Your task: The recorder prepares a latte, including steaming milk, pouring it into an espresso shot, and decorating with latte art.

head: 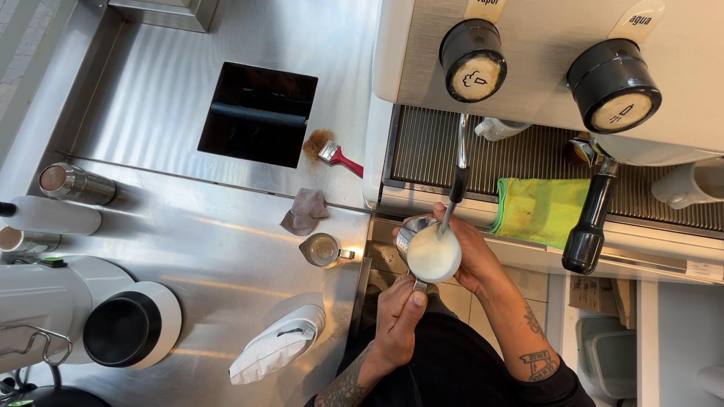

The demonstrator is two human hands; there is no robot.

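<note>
Overhead, the stainless steel surface point(226, 249) runs from the left edge to the espresso machine. At far left stand a steel shaker point(75, 183), a white bottle point(53, 215) and a white grinder with a dark round hopper opening point(124, 328). Farther back a black rectangular knock box point(256, 113) is sunk into the steel, with a small red-handled brush point(332, 153) just beside it. A crumpled grey cloth point(305, 211) lies nearer, then a small empty steel jug point(323, 249), and a white folded bag point(275, 345) at the front edge.

Right of the surface, the milk pitcher point(430, 252), full of white foam, sits under the steam wand point(456, 181), whose tip dips into the milk. The left hand point(400, 313) is closed on the pitcher's handle from below; the right hand point(467, 249) wraps its far side. Both hands are clamped on it, close together.

Beyond, the espresso machine point(543, 45) carries two black knobs, a yellow-green cloth point(539, 207) on its drip grate, a black portafilter handle point(588, 226) and a white cup point(690, 185).
</note>
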